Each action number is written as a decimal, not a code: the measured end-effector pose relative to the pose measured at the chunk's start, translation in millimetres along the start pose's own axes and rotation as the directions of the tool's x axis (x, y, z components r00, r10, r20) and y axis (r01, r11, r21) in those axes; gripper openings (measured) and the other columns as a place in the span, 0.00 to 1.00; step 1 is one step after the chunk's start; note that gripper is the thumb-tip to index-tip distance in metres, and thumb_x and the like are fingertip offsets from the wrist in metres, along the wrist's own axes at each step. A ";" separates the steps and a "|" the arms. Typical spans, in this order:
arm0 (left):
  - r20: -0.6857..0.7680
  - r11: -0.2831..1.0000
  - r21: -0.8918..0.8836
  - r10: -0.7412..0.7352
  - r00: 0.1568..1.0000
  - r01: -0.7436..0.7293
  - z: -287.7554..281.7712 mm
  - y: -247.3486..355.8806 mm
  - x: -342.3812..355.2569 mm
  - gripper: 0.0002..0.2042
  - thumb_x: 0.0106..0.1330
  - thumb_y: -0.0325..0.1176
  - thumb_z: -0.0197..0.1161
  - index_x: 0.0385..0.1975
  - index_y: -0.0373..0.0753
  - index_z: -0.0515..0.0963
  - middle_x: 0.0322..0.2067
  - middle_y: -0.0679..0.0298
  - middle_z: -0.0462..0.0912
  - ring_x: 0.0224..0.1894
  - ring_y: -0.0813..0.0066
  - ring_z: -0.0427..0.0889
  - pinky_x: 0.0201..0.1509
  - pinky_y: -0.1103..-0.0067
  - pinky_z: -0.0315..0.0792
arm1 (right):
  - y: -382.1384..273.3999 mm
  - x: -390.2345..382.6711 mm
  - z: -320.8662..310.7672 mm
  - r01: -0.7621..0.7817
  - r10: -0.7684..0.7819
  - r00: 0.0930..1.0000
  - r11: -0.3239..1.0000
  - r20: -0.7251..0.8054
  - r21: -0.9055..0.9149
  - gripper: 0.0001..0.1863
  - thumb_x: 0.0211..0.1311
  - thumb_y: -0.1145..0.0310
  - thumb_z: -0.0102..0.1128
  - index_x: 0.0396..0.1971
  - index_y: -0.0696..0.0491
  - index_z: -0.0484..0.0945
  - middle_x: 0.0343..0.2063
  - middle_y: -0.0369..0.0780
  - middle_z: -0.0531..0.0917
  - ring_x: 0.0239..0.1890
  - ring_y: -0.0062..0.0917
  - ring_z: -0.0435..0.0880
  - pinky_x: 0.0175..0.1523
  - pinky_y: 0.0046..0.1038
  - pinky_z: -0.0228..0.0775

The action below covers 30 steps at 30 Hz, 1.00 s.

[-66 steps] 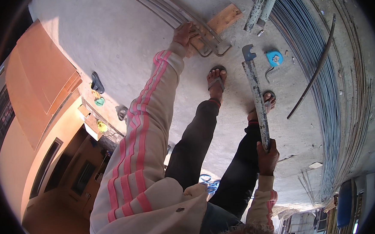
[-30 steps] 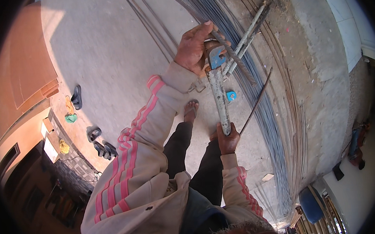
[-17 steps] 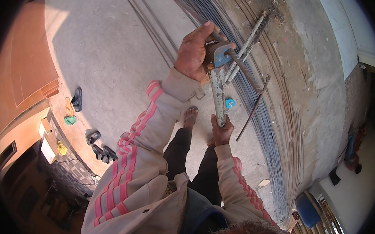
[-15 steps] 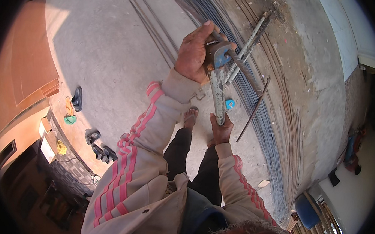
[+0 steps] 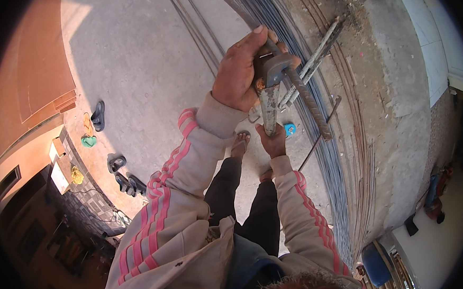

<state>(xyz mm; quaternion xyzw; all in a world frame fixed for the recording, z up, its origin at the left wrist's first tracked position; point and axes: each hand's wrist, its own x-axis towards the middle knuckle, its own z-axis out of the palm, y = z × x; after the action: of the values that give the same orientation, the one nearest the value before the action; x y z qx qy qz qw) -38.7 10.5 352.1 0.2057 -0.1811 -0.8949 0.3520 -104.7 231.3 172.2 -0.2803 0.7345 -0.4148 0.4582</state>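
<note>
My left hand (image 5: 237, 72) is closed around a ribbed steel rebar (image 5: 309, 105), its thumb lying along the top. The bar runs from the upper edge, through that hand, to a free end at the lower right. Against the bar sits the grey hooked head (image 5: 277, 67) of a bar-bending wrench. Its worn, paint-flecked pipe handle (image 5: 269, 102) points down toward me. Lower down, my right hand (image 5: 272, 141) grips the handle's near end, thumb up along its side. The left fingers partly hide where head and bar meet.
A long bundle of thin steel rods (image 5: 323, 165) lies on the ground to the right. Across it rests a paint-spattered metal bar (image 5: 316, 60). Several sandals (image 5: 98, 116) lie at the left, and a blue lid-like object (image 5: 290, 129) is near my right hand.
My right hand and the wrench's handle end have moved up, closer to my left hand, so the handle looks shorter. The rebar's free end now reaches lower. Both hands keep their grip.
</note>
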 end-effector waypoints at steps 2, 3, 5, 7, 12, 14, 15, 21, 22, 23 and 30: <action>-0.020 1.000 0.014 -0.009 1.000 0.009 -3.2 -2.1 -3.4 0.15 0.76 0.47 0.51 0.39 0.42 0.73 0.34 0.62 0.79 0.42 0.61 0.84 0.53 0.66 0.77 | 9.5 4.1 -2.4 -0.068 0.067 0.997 0.998 0.033 0.004 0.11 0.57 0.68 0.67 0.38 0.57 0.83 0.28 0.39 0.87 0.30 0.19 0.85 0.36 0.26 0.76; -0.018 1.000 0.019 -0.009 1.000 0.010 -4.9 -3.1 -5.3 0.15 0.76 0.48 0.51 0.39 0.42 0.73 0.34 0.62 0.79 0.42 0.61 0.84 0.53 0.66 0.77 | 15.2 5.7 -3.9 -0.102 0.101 0.994 0.995 0.048 0.007 0.11 0.57 0.68 0.66 0.39 0.56 0.83 0.29 0.40 0.87 0.31 0.19 0.85 0.36 0.27 0.77; -0.019 0.999 0.046 -0.008 1.000 0.009 -9.2 -3.3 -8.4 0.15 0.76 0.48 0.50 0.38 0.42 0.73 0.34 0.63 0.79 0.42 0.61 0.84 0.53 0.66 0.77 | 26.0 10.8 -4.1 0.033 -0.032 0.999 0.999 0.034 -0.034 0.11 0.56 0.69 0.67 0.39 0.56 0.83 0.29 0.40 0.87 0.31 0.20 0.85 0.37 0.27 0.77; 0.027 1.000 -0.002 -0.008 1.000 0.009 -12.6 -5.0 -10.5 0.16 0.77 0.48 0.47 0.38 0.42 0.73 0.33 0.63 0.79 0.42 0.61 0.84 0.54 0.64 0.76 | 33.2 13.4 -1.9 0.101 -0.099 0.995 0.992 0.020 -0.077 0.11 0.55 0.70 0.67 0.38 0.55 0.83 0.28 0.40 0.87 0.31 0.20 0.85 0.36 0.28 0.77; 0.113 0.998 -0.058 0.043 0.993 -0.036 -16.8 -6.7 -10.9 0.17 0.79 0.47 0.41 0.37 0.43 0.73 0.31 0.64 0.79 0.41 0.62 0.84 0.58 0.61 0.74 | 23.9 14.8 6.1 0.145 -0.156 0.969 0.987 -0.191 -0.069 0.07 0.50 0.73 0.69 0.31 0.55 0.82 0.24 0.41 0.85 0.28 0.20 0.84 0.35 0.28 0.76; 0.116 0.997 -0.025 0.076 0.990 -0.073 -17.3 -2.3 -14.3 0.18 0.80 0.47 0.39 0.37 0.43 0.72 0.31 0.64 0.79 0.41 0.62 0.84 0.60 0.60 0.73 | 12.8 17.4 2.5 0.135 -0.148 0.972 0.988 -0.184 -0.080 0.06 0.49 0.74 0.69 0.29 0.55 0.82 0.23 0.41 0.85 0.28 0.20 0.84 0.34 0.28 0.75; 0.090 0.998 -0.039 0.058 0.994 -0.055 -17.2 -0.6 -16.9 0.17 0.78 0.48 0.43 0.37 0.42 0.72 0.31 0.63 0.79 0.40 0.60 0.84 0.56 0.61 0.75 | 8.0 16.9 -0.4 0.148 -0.161 0.974 0.985 -0.159 -0.090 0.06 0.49 0.74 0.69 0.28 0.55 0.81 0.23 0.41 0.85 0.28 0.19 0.84 0.34 0.28 0.75; 0.076 0.999 -0.006 0.041 0.996 -0.040 -21.5 -2.1 -22.0 0.18 0.80 0.47 0.38 0.37 0.45 0.72 0.30 0.65 0.79 0.40 0.63 0.83 0.64 0.57 0.68 | 11.3 14.4 -0.3 0.220 -0.280 0.923 0.947 -0.264 -0.235 0.07 0.50 0.74 0.68 0.22 0.55 0.76 0.20 0.41 0.81 0.25 0.28 0.83 0.32 0.29 0.73; 0.071 0.999 0.003 0.041 0.997 -0.042 -23.1 -2.9 -23.1 0.18 0.80 0.47 0.37 0.37 0.45 0.72 0.30 0.65 0.79 0.40 0.62 0.83 0.65 0.57 0.68 | 15.6 16.5 3.4 0.217 -0.322 0.884 0.925 -0.340 -0.311 0.07 0.50 0.74 0.68 0.22 0.55 0.76 0.19 0.42 0.81 0.24 0.31 0.83 0.32 0.30 0.73; 0.066 0.999 0.014 0.039 0.997 -0.040 -24.8 -3.1 -23.8 0.18 0.80 0.47 0.36 0.37 0.45 0.73 0.30 0.65 0.79 0.41 0.62 0.83 0.65 0.57 0.67 | 19.6 20.0 5.3 0.237 -0.335 0.863 0.929 -0.378 -0.282 0.07 0.50 0.74 0.68 0.22 0.55 0.76 0.20 0.42 0.80 0.24 0.33 0.82 0.32 0.30 0.73; 0.134 0.987 -0.141 0.092 0.987 -0.073 -34.2 -12.5 -21.5 0.17 0.78 0.50 0.42 0.36 0.44 0.70 0.29 0.64 0.77 0.38 0.62 0.84 0.66 0.55 0.65 | 23.8 23.8 -5.7 0.145 -0.157 0.984 0.981 -0.086 -0.127 0.07 0.50 0.72 0.68 0.21 0.54 0.76 0.21 0.44 0.79 0.26 0.42 0.79 0.36 0.35 0.73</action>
<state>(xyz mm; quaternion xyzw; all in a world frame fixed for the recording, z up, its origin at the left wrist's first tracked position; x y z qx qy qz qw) -14.4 28.1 322.3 0.1103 -0.1527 -0.9020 0.3884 -120.7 226.4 142.5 -0.3421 0.7557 -0.4165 0.3721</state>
